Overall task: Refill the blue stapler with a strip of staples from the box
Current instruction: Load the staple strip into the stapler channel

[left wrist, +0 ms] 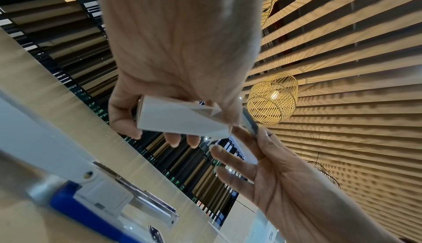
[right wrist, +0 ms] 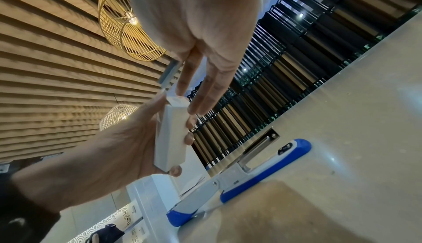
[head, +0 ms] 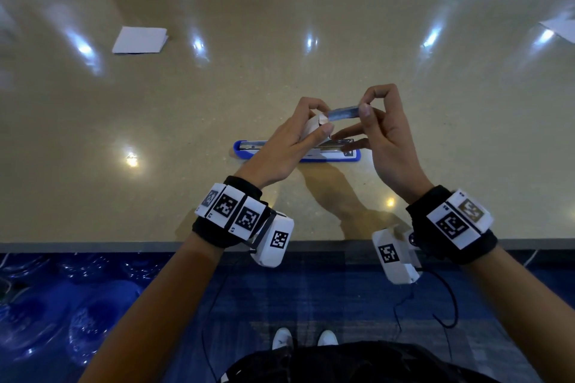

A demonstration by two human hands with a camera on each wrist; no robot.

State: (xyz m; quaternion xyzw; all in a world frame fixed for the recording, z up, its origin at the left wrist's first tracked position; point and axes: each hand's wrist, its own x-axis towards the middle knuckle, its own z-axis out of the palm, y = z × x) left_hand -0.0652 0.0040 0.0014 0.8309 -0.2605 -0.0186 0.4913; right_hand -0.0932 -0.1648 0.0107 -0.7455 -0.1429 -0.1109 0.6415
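Observation:
The blue stapler (head: 350, 156) lies flat on the beige table (head: 186, 109), swung open, its metal staple channel (right wrist: 260, 146) facing up. Above it my left hand (head: 298, 137) grips a small white staple box (left wrist: 180, 118) with its end flap open. A silver strip of staples (head: 343, 112) sticks partly out of the box (head: 312, 126). My right hand (head: 373, 121) pinches the strip's far end between thumb and forefinger, the other fingers stretched toward the box. In the right wrist view the strip (right wrist: 170, 71) shows above the box (right wrist: 171, 138).
A folded white paper (head: 140, 40) lies at the far left of the table, more white sheets (head: 560, 28) at the far right edge. The table's near edge (head: 124, 246) runs just under my wrists. Blue carpet lies below.

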